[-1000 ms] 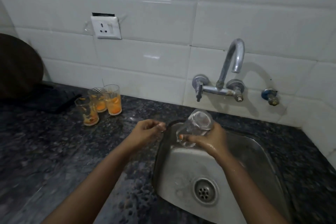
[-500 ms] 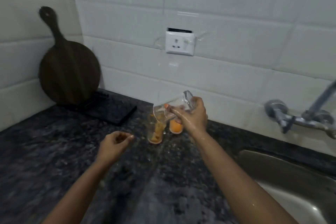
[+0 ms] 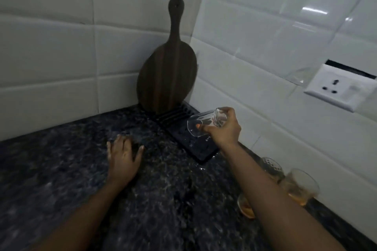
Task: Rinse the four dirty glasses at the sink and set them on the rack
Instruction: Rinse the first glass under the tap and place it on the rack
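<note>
Glass [image 3: 206, 124] now tipped over rack [image 3: 195, 146] — left hand [image 3: 124, 155] flattened.

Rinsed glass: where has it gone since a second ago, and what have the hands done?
The right hand carried the rinsed glass from the sink leftward, past the dirty glasses, and now holds it tilted over the black rack. The left hand, then loosely curled, now lies flat on the counter. The dirty glasses stay unwashed.

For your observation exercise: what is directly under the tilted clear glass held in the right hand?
Under the clear glass lies the black rack, its surface wet with drips. The right hand holds the glass above it, apparently not touching. The counter beneath the rack is covered.
</note>
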Available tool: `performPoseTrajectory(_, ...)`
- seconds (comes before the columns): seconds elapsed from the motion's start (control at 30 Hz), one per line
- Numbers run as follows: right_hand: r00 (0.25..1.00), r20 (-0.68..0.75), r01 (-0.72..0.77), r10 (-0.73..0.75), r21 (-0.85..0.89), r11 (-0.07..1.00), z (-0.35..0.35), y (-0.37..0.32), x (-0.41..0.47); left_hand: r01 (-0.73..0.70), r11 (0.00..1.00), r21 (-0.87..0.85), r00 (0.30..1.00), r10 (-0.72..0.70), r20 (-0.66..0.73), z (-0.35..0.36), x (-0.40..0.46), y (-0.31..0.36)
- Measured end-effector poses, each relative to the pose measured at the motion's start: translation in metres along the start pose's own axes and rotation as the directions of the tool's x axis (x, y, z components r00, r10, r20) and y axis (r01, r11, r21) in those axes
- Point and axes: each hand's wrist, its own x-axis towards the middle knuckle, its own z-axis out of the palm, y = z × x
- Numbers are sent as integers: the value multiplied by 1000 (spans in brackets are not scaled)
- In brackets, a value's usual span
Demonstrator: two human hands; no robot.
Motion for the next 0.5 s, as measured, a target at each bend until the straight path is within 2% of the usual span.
performPoseTrajectory(0.1, 998, 43, 47, -43, -90, 995, 26, 4, 24, -66, 997, 31, 998, 65, 18, 8, 1, -2)
performPoseTrajectory(0.3, 994, 105, 43, -20, -217, 975, 63, 17, 53, -131, 989, 66, 991, 132, -1, 11, 2, -2)
performPoseTrajectory(0.4, 978, 194, 142, -77, -347, 927, 73, 23, 57, -142, 987, 81, 990, 142, 3, 13, 0, -1)
performPoseTrajectory(0.5, 956, 253, 241, -147, -397, 886, 79, 25, 59, -144, 988, 65, 990, 143, 11, 12, 0, 1)
